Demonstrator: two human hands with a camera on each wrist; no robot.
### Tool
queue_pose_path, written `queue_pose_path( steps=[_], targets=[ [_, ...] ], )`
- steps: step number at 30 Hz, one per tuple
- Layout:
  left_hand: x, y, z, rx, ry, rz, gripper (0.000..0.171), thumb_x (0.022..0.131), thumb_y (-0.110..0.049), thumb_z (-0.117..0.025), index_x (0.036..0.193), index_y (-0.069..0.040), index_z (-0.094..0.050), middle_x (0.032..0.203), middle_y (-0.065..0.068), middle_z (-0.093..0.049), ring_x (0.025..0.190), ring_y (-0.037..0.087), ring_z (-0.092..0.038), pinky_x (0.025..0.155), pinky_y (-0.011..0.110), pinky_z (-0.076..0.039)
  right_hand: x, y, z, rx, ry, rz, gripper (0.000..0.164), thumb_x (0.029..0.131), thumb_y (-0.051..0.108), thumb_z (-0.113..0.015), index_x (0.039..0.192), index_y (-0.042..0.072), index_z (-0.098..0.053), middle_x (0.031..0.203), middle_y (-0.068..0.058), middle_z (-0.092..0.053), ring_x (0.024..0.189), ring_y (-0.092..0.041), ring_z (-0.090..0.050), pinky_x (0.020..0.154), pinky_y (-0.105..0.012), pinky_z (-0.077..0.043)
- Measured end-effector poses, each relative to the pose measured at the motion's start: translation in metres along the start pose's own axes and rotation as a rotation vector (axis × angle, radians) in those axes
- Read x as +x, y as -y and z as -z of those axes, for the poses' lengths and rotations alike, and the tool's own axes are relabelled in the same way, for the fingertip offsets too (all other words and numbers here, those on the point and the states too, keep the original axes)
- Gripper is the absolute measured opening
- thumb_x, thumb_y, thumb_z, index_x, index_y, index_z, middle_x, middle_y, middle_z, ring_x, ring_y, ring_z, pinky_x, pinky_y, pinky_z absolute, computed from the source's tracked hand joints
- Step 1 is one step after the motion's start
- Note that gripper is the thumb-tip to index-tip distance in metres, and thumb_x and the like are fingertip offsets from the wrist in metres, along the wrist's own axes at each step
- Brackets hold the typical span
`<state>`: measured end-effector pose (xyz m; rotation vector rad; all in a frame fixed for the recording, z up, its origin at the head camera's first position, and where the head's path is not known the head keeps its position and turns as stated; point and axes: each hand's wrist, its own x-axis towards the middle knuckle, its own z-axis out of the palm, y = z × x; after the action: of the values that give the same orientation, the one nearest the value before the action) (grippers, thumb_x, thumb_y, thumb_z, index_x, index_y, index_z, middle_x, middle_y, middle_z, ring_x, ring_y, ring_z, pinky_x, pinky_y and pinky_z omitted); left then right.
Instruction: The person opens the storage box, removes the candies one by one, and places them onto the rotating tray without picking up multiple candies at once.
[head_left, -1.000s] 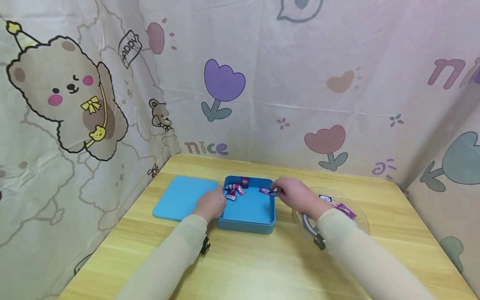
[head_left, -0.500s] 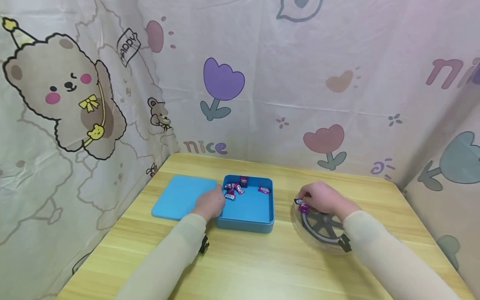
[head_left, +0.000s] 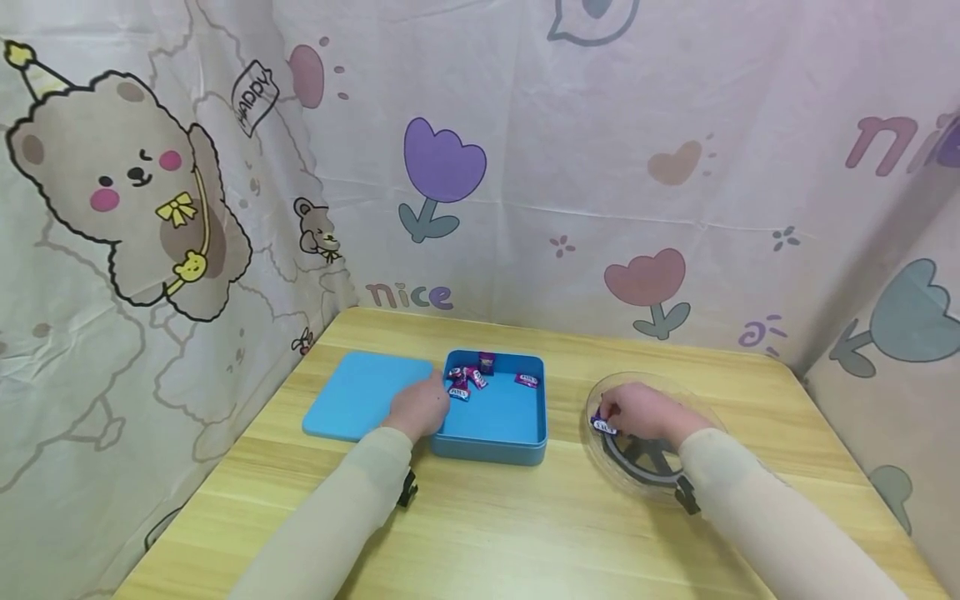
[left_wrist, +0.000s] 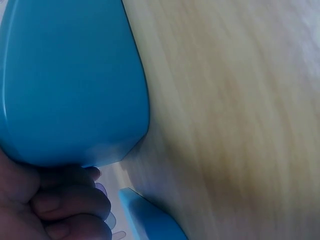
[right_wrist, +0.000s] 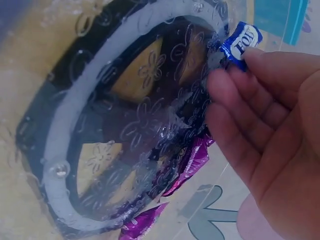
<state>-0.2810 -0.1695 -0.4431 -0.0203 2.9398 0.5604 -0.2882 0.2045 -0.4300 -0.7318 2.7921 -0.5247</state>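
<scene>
My right hand pinches a blue-wrapped candy between thumb and fingers, over the left part of a clear plate. Seen from the right wrist, the blue wrapper bears white lettering, and purple-wrapped candies lie on the plate beyond the fingers. My left hand grips the left wall of an open blue box, its fingers curled at the side in the left wrist view. Inside, several wrapped candies cluster at the back left, and one purple candy lies at the right.
A flat blue lid lies left of the box, partly behind the left hand. Under the clear plate shows a dark, spoked, wheel-like base. A printed curtain hangs behind the wooden table.
The right hand has moved right from the box to the plate, leaving a candy at the box's right side. It now pinches a blue candy. The left hand stays at the box.
</scene>
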Motion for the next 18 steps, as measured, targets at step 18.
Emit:
queue_pose_path(
  steps=[18],
  targets=[
    [0.003,0.004,-0.002,0.005,-0.007,-0.021,0.056,0.108,-0.022,-0.035,0.156,0.004,-0.029,0.156,0.020,-0.041,0.138,0.038,-0.044,0.105,0.060,-0.043,0.004,0.019,0.017,-0.136,-0.107,0.011,0.005,0.094,0.012,-0.066,0.095,0.014,-0.071,0.086,0.007,-0.065,0.078,-0.013,-0.057,0.081,-0.042,-0.054]
  ],
)
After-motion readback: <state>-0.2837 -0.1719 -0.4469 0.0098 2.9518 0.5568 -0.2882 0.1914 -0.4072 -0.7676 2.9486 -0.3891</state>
